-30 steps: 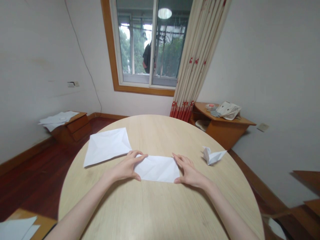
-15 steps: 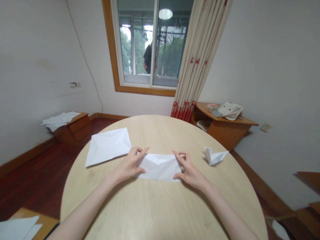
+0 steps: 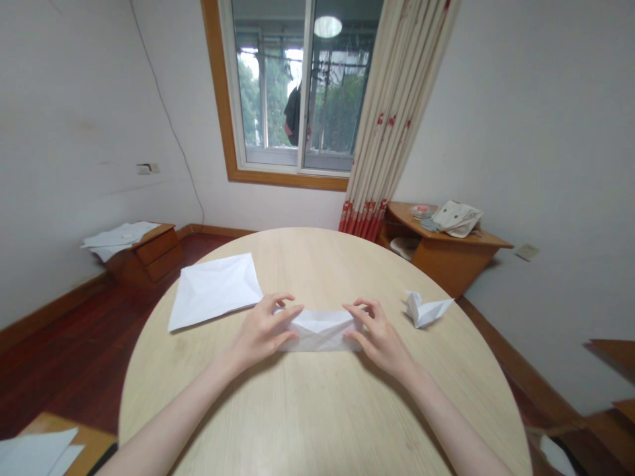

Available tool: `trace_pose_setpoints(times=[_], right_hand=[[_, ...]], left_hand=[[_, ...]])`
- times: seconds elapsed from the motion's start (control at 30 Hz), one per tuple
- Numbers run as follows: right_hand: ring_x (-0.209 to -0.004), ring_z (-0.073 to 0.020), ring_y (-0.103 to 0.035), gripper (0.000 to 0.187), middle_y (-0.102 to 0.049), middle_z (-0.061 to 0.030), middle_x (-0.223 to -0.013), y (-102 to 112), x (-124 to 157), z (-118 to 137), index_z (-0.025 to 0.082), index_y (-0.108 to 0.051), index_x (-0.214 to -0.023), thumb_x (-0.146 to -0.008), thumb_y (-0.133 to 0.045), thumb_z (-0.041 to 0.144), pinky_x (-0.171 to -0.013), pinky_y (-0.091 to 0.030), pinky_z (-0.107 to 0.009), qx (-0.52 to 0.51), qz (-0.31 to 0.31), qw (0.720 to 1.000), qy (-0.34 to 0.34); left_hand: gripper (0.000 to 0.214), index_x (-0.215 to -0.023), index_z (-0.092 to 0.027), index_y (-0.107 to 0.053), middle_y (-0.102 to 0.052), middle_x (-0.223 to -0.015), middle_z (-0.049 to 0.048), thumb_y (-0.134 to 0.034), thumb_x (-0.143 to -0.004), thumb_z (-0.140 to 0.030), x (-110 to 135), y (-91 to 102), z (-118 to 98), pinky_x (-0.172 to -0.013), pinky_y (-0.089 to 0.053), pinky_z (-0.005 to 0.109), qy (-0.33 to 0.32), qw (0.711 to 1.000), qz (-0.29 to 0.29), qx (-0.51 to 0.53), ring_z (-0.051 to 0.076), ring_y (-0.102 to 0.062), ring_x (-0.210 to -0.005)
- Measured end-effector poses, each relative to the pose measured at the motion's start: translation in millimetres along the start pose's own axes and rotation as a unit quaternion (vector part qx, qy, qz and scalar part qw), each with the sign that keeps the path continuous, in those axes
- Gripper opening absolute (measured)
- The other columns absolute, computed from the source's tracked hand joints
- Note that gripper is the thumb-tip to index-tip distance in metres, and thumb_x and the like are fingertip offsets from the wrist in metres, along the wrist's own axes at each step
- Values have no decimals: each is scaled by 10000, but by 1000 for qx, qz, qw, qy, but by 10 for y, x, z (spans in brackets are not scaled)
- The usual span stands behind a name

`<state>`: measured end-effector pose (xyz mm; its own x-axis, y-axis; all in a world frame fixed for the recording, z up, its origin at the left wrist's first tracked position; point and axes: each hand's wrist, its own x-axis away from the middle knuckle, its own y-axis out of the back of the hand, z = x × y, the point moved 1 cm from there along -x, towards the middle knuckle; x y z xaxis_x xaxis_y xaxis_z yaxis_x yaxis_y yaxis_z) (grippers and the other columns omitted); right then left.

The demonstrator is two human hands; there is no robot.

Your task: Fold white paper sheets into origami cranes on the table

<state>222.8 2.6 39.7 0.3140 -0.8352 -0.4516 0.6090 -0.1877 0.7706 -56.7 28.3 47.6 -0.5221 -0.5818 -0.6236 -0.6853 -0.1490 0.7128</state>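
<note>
A folded white paper (image 3: 320, 329) lies in the middle of the round wooden table (image 3: 317, 410). My left hand (image 3: 264, 329) grips its left end, fingers curled over the top edge. At the right end, my right hand (image 3: 376, 332) pinches the paper the same way. The far edge of the paper is lifted and folded toward me, so the piece looks narrower. A larger creased white sheet (image 3: 214, 289) lies flat to the left of my left hand. Right of my right hand sits a small folded paper figure (image 3: 425, 309).
A low wooden cabinet (image 3: 141, 251) with papers on it stands at the left wall. A corner desk (image 3: 446, 248) with a bag is behind the table on the right, beside a curtain (image 3: 391, 119). More paper lies at the bottom left corner (image 3: 34, 453). Someone stands outside the window (image 3: 295, 112).
Both hands went from pressing the flat rectangular paper to lifting its far edge and folding it toward me. The paper now looks narrower. The other papers have not moved.
</note>
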Motion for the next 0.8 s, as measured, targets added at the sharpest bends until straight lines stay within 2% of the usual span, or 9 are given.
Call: trace_pose_setpoints(times=[0.3,0.53,0.8], right_hand=[[-1068,-246,-557,353,-491,-112,-1203,20,-13,118,252,-536,-1246,-956,-368,361,-914,-488,-399,11,-9,999,38],[-1037,-230,-589,303,-524,-115,-1168,12,-15,102,250,-516,-1234,-962,-392,299,-863,-522,-399,19,-42,995,85],[-1010,-208,-602,294,-533,-106,-1154,11,-16,120,258,-506,-1235,-960,-403,245,-846,-531,-363,19,-59,993,104]], left_hand=[[262,-1118,-249,-647,-555,-1152,95,-578,-893,-366,-20,22,-94,-906,-475,404,-14,998,-36,56,234,-550,-1061],[148,-957,-208,-666,-580,-1107,90,-627,-860,-313,-53,52,-178,-909,-464,404,24,990,-47,130,229,-570,-1020],[115,-821,-208,-709,-560,-1155,94,-620,-858,-270,-59,46,-194,-902,-463,405,11,990,-37,137,234,-554,-1033]])
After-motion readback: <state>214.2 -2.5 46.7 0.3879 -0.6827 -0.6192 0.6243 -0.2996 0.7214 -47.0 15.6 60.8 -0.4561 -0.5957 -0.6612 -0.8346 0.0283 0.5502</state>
